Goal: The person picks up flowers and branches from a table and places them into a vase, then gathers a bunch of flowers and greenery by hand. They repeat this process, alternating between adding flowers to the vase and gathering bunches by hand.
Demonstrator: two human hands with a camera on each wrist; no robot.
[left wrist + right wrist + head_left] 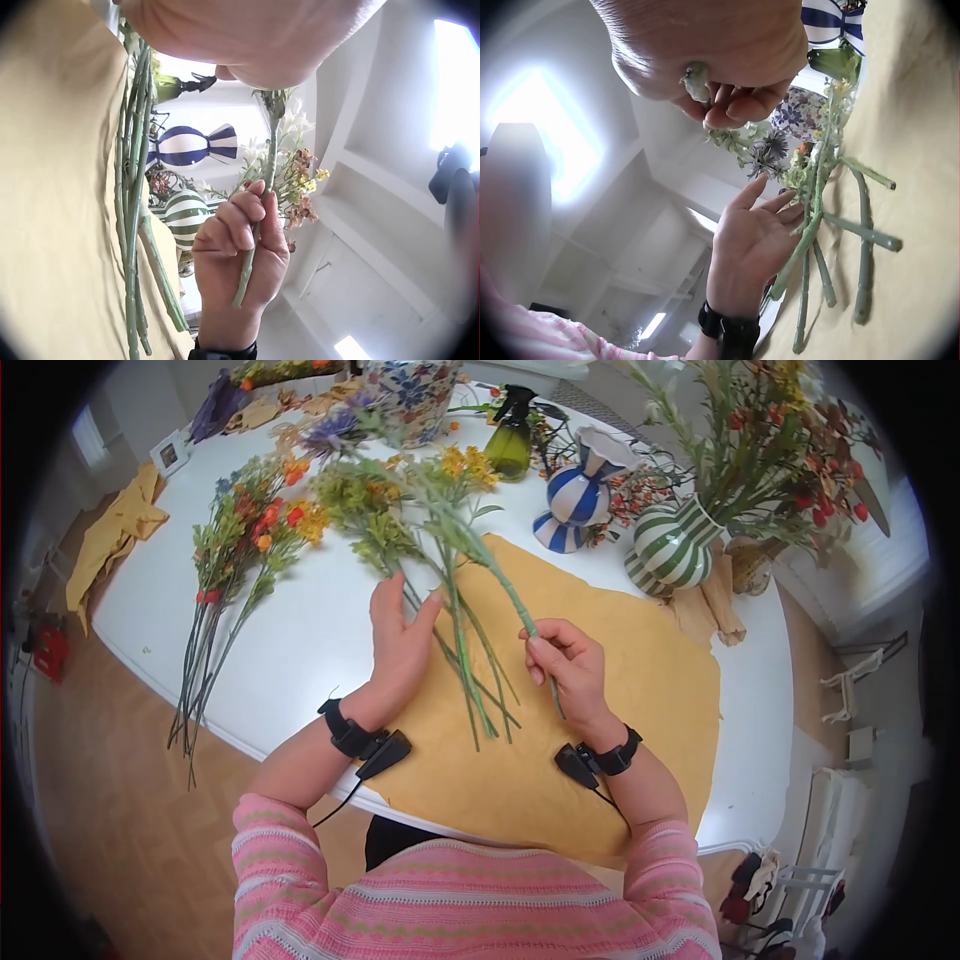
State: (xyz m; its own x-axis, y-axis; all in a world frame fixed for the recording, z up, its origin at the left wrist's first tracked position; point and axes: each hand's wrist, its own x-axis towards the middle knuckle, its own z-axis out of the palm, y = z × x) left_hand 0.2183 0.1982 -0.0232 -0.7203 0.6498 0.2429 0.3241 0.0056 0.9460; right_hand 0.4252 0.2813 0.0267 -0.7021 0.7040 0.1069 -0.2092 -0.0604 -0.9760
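My right hand point(570, 665) pinches a green artificial flower stem point(510, 588) between thumb and fingers, its lower end sticking out below the fist. That stem slants up to the left, its top overlapping other foliage in the head view. Several more green stems point(462, 650) lie crossed on a sheet of tan paper point(630, 700), their leafy heads point(375, 510) pointing away from me. Beside these stems is my left hand point(398, 635), thumb spread and fingers loosely extended against the bunch. In the right wrist view the left palm point(750, 244) shows open, facing the stems.
Another bunch of orange and red flowers point(250, 525) lies on the white table point(300, 640) at left. Along the far side stand a floral pot point(415, 400), a green spray bottle point(510, 445), a blue-striped vase point(578, 500) and a green-striped vase point(680, 545) holding flowers. Crumpled paper point(120, 535) hangs over the left edge.
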